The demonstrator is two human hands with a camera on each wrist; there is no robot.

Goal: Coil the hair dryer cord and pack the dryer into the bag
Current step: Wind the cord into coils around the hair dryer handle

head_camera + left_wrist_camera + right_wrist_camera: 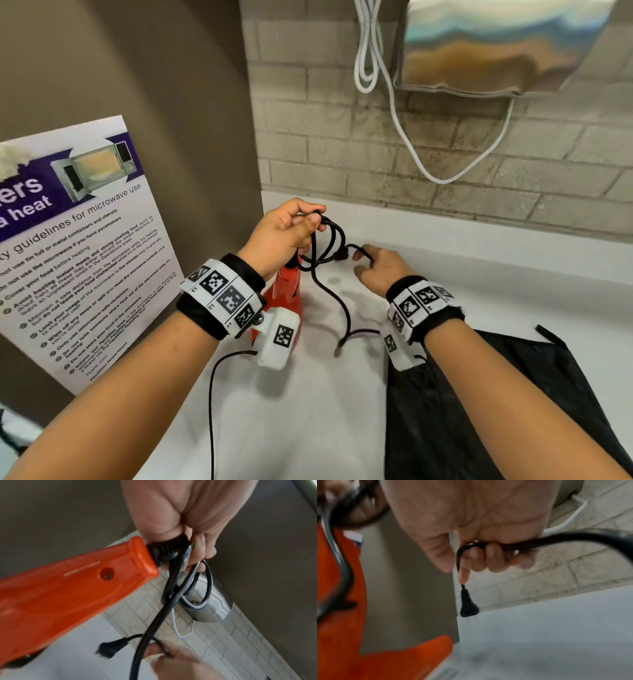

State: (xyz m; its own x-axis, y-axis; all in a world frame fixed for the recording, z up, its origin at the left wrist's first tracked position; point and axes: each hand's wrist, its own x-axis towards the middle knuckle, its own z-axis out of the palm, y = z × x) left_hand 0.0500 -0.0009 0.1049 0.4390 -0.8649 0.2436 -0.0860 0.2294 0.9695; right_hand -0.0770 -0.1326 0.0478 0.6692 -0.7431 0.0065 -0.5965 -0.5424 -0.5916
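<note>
A black bag [513, 394] lies flat on the white counter [479, 274]. The left hand [284, 233], raised, grips the orange hair dryer [287, 294] and looped black cord [329, 240]; the right hand [380, 270], lower, pinches cord near the plug [468, 607].

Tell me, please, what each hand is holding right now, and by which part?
The left hand grips the gathered loops of the black cord beside the orange hair dryer handle's end. The right hand holds the cord near its plug.
</note>
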